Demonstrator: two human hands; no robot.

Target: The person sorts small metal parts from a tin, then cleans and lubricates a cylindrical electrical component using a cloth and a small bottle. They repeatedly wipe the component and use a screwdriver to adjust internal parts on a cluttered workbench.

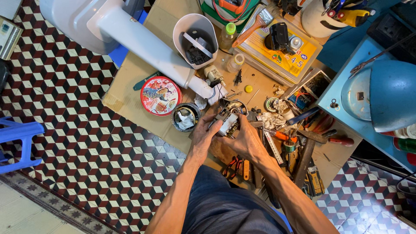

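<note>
At the far left a blue plastic stool [19, 141] stands on the patterned tile floor [86, 143], well apart from your work. Further in, the grey fan pedestal [138, 41] lies slanted across the cardboard-covered desk [125, 95], its narrow end reaching toward the middle. Just below it sits a round red tin lid [160, 95], and beside that an open round tin [186, 117] with white scraps inside.

Your left hand [203, 134] comes up next, its fingers [212, 119] curled around the left side of the small motor assembly [228, 121], a pale block with metal parts and wires. You hold that assembly just above the desk's near edge, right below the pedestal's tip. Your right hand [247, 141] grips its right side, fingers closed on it, thumb on top, so both hands clasp the same piece.

Under your right wrist lie red-handled pliers [234, 167]. Further right a heap of hand tools [303, 147] spreads out, with a yellow box [281, 50] behind it. At the far right a blue fan housing [381, 93] rests on a blue cabinet [336, 93].
</note>
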